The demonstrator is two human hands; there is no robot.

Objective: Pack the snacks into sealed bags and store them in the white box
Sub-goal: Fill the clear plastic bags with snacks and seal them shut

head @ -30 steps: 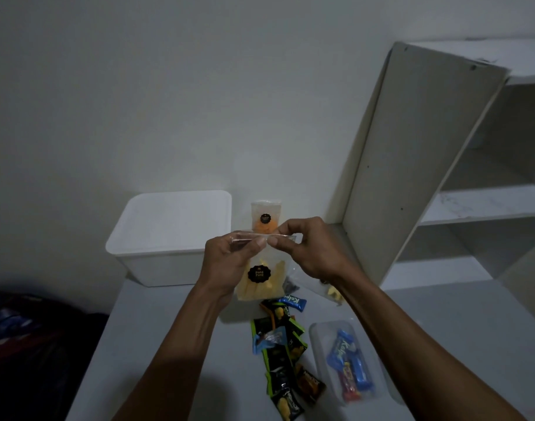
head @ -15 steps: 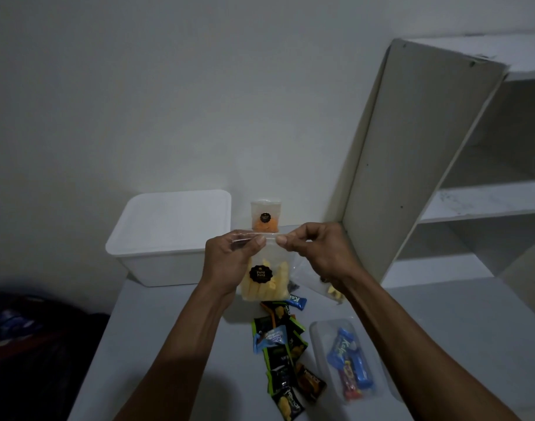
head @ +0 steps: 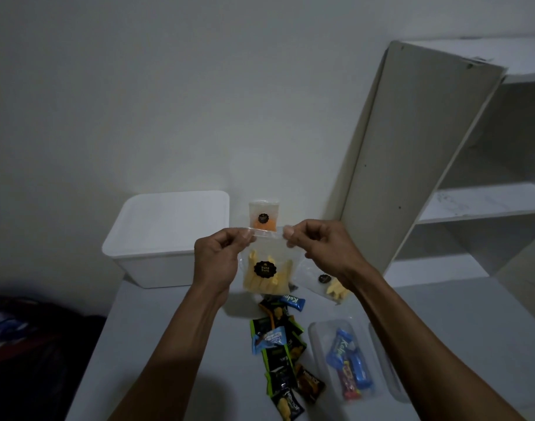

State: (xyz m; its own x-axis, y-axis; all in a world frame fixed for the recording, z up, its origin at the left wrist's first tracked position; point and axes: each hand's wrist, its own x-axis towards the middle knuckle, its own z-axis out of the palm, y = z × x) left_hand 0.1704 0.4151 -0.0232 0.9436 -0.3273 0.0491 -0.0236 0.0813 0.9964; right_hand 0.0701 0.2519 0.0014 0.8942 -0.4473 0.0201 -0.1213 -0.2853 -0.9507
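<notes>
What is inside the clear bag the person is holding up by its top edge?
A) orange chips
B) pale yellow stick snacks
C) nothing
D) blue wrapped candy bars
B: the clear bag, pinched at its top by the left hand and right hand, shows pale yellow sticks behind a black label.

Dim room, plain white wall [head: 169,86] at the far side, white shelf unit [head: 460,189] on the right, pale tabletop [head: 175,323] near.

A white shelving unit [head: 460,183] is seen at the right, its tall side panel tilted against the far wall [head: 169,86]. A grey table [head: 442,314] is spread below. Dark, blurred cloth [head: 23,344] is seen at the near left.
</notes>
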